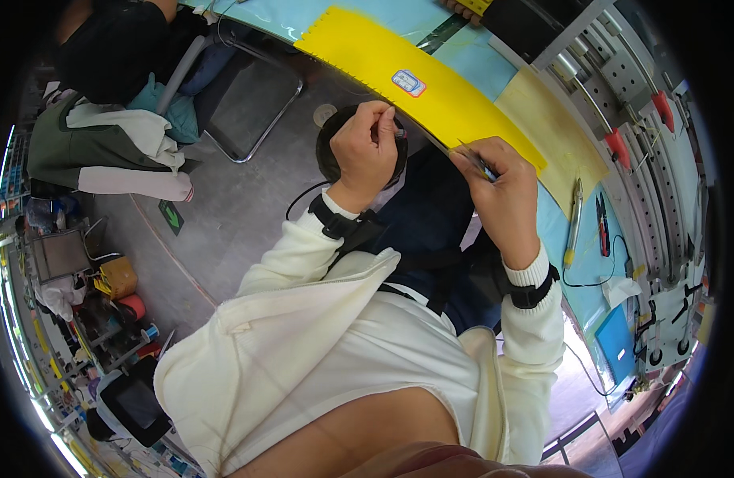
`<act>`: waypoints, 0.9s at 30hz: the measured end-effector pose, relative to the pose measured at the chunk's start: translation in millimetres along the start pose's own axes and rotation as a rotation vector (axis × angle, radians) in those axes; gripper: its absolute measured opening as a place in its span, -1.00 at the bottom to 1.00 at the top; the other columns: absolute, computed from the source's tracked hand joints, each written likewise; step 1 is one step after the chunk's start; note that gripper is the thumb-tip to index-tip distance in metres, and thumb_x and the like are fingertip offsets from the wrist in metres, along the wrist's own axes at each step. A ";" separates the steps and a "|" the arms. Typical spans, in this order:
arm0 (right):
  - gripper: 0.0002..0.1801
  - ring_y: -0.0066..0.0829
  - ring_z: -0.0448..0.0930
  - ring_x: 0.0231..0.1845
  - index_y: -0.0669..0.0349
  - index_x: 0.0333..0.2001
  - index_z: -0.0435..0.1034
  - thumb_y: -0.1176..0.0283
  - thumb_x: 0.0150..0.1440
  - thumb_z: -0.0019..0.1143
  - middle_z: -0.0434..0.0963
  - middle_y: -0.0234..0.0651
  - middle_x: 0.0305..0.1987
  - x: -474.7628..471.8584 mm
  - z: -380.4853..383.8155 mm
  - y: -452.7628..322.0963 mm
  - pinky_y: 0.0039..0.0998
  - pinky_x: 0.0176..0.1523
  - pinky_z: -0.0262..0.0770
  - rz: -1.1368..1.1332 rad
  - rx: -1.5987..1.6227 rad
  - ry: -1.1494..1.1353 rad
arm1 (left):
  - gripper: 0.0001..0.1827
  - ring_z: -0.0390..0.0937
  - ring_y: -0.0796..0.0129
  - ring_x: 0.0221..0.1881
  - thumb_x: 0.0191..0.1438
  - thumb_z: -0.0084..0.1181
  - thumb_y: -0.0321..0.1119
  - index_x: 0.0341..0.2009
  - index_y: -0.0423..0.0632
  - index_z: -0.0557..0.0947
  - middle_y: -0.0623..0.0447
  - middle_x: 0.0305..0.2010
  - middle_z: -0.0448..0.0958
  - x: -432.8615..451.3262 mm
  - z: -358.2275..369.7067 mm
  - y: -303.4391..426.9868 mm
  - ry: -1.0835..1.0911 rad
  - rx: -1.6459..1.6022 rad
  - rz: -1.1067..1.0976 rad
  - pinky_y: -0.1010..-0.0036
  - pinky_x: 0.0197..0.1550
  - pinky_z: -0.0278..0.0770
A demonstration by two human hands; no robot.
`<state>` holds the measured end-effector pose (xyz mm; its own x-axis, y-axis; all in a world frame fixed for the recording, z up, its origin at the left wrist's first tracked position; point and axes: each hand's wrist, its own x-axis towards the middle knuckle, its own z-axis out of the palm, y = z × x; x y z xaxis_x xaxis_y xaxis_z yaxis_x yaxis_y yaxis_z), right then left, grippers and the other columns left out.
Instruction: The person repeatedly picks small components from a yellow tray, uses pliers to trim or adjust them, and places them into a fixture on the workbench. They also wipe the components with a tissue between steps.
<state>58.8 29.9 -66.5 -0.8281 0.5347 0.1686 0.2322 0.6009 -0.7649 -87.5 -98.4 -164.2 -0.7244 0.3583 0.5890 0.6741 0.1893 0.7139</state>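
A long yellow board (426,89) with small notches along its near edge lies at the table's edge, bearing a label with writing. My left hand (370,146) is curled just off that edge, and a small object, too hidden to name, shows between its fingers. My right hand (501,179) pinches a slim, pointed metal tool (480,164), perhaps tweezers, close to the board's right part. Below the left hand is a dark round object, partly covered by it.
On the blue table mat (552,209) lie a soldering iron (576,221), red-handled cutters (603,227), a crumpled tissue (620,291) and a blue notebook (615,343). Perforated metal fixtures (659,209) stand at right. A chair (253,95) and another person (116,54) are at upper left.
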 end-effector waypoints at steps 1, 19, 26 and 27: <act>-0.86 -0.30 0.57 -0.40 0.36 -0.32 0.55 0.57 0.01 0.35 0.62 -0.18 -0.37 -1.8 -2.2 -1.2 -0.46 -0.26 0.43 0.014 0.011 -0.008 | -0.93 0.54 0.27 -0.54 0.24 0.12 -0.42 -0.22 -0.13 0.54 0.01 -0.52 0.54 0.3 -3.0 -0.5 -0.017 -0.019 -0.032 0.47 -0.48 0.42; -0.87 -0.81 0.23 -0.47 0.24 -0.18 0.61 0.53 0.16 0.28 0.62 -0.54 -0.22 -177.2 -157.8 42.4 -0.69 -0.40 0.07 0.304 0.038 0.698 | -0.93 0.50 0.07 -0.37 0.18 0.11 -0.44 -0.27 -0.16 0.57 -0.07 -0.44 0.54 29.7 50.7 192.0 -0.461 -0.914 -0.231 0.36 -0.30 0.42; -0.79 -0.80 0.19 -0.51 0.26 -0.14 0.61 0.46 0.12 0.33 0.63 -0.57 -0.26 -302.4 -204.4 113.7 -0.67 -0.41 0.11 0.632 -0.116 1.227 | -0.84 0.56 0.49 -0.20 0.20 0.15 -0.40 -0.15 -0.17 0.63 0.11 -0.23 0.62 -36.2 137.1 301.4 -1.274 -0.833 0.170 0.57 -0.17 0.45; -0.78 -0.80 0.21 -0.51 0.26 -0.14 0.61 0.46 0.11 0.33 0.64 -0.54 -0.24 -316.3 -209.8 124.7 -0.67 -0.41 0.12 0.620 -0.140 1.297 | -0.83 0.57 0.44 -0.19 0.17 0.17 -0.40 -0.16 -0.18 0.63 0.09 -0.22 0.64 -51.3 146.3 313.1 -1.318 -0.836 0.198 0.54 -0.14 0.45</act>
<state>456.8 60.4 -84.7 0.4430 0.8330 0.3314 0.4860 0.0875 -0.8695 181.9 76.2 -26.3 0.2937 0.9134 0.2819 0.1482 -0.3349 0.9305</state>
